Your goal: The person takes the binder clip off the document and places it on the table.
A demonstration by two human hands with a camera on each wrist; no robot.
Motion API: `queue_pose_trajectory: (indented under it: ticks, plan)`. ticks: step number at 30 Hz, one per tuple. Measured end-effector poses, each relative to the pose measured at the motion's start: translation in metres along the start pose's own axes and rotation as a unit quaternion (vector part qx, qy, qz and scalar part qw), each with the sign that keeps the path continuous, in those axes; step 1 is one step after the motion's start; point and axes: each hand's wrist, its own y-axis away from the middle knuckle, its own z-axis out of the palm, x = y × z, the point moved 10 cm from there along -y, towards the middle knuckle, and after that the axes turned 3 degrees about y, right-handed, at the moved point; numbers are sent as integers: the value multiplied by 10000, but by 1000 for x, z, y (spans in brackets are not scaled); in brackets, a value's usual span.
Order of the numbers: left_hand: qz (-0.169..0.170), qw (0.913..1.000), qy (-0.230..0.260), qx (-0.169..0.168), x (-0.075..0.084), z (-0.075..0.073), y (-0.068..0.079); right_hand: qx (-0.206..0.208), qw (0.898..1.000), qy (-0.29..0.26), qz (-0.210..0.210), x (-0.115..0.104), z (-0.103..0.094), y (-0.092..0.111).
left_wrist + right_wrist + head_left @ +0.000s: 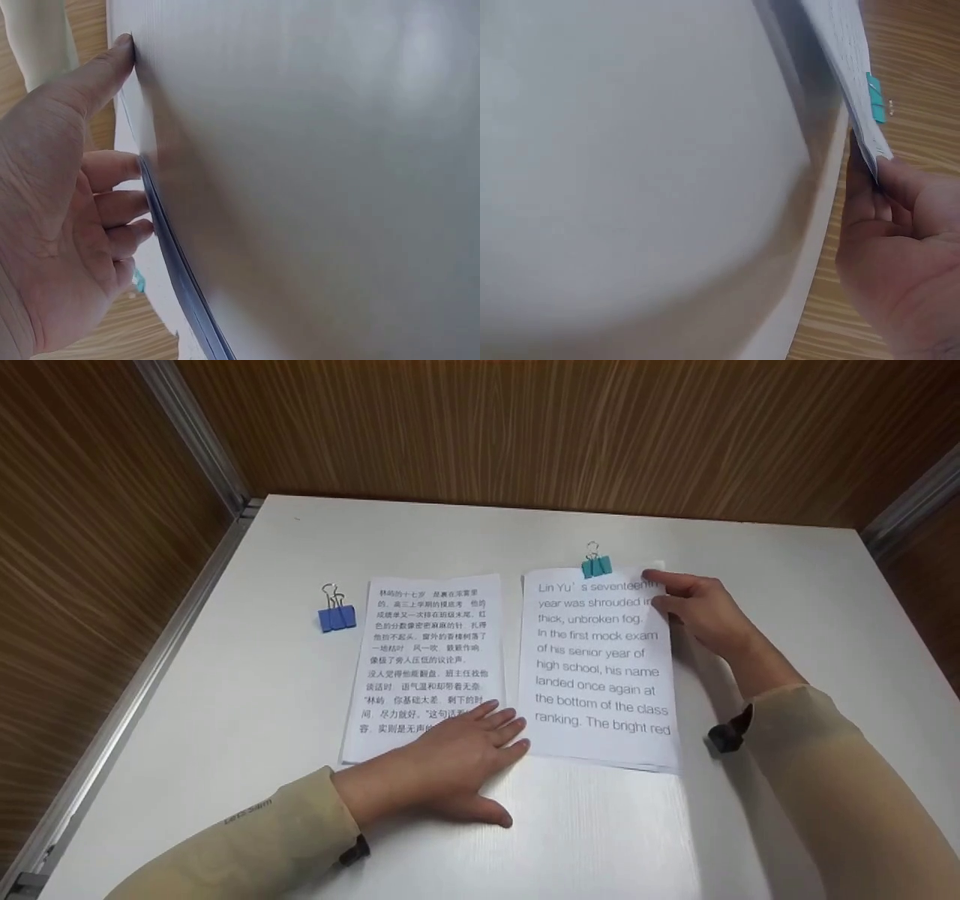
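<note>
Two stacks of printed paper lie side by side. The left stack (427,652) carries Chinese text, and my left hand (465,757) rests across its lower right corner with the fingers spread. In the left wrist view, the fingertips of that hand (67,202) touch the stack near its edge. English text covers the right stack (600,675), which has a teal binder clip (597,566) on its top edge. My right hand (709,615) pinches this stack's upper right corner. The right wrist view shows the thumb over the raised corner (877,150) and fingers beneath.
A blue binder clip (337,619) stands left of the Chinese-text stack. The white table (225,697) is bordered by wood-grain panels (525,435) at the back and sides. Dark straps (726,739) show at both sleeve cuffs.
</note>
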Motion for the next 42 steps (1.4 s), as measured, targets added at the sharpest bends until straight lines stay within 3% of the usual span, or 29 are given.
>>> queue_pose_trajectory:
  ticks: [8, 11, 14, 17, 21, 26, 29, 31, 38, 42]
  plan:
    - [104, 9998, 94, 132, 0, -11, -6, 170, 9981, -329, -485, -22, -7, 20]
    - [45, 9989, 266, 386, -8, -28, -12, 286, 9968, -395, -641, -30, -11, 31]
    - [-189, 9925, 650, 1019, -25, -59, -16, 421, 9947, -470, -818, -39, -13, 40]
    - [-525, 9696, 1357, 1968, -49, -95, -18, 563, 9915, -487, -1066, -48, -15, 49]
    - [-892, 9216, 2323, 2980, -82, -134, -19, 649, 9877, -413, -1362, -59, -13, 60]
    - [-1221, 8744, 3199, 3438, -113, -158, -28, 583, 9851, -331, -1584, -73, -6, 74]
    - [-1389, 8551, 3595, 3468, -126, -163, -37, 508, 9825, -302, -1769, -82, -1, 82]
    - [-1417, 8451, 3818, 3463, -132, -164, -44, 457, 9800, -291, -1914, -87, 4, 86]
    - [-1221, 8386, 4195, 3252, -136, -168, -63, 303, 9723, -259, -2304, -102, 16, 93]
    - [-1067, 8286, 4470, 3198, -135, -169, -69, 264, 9717, -213, -2338, -104, 19, 94]
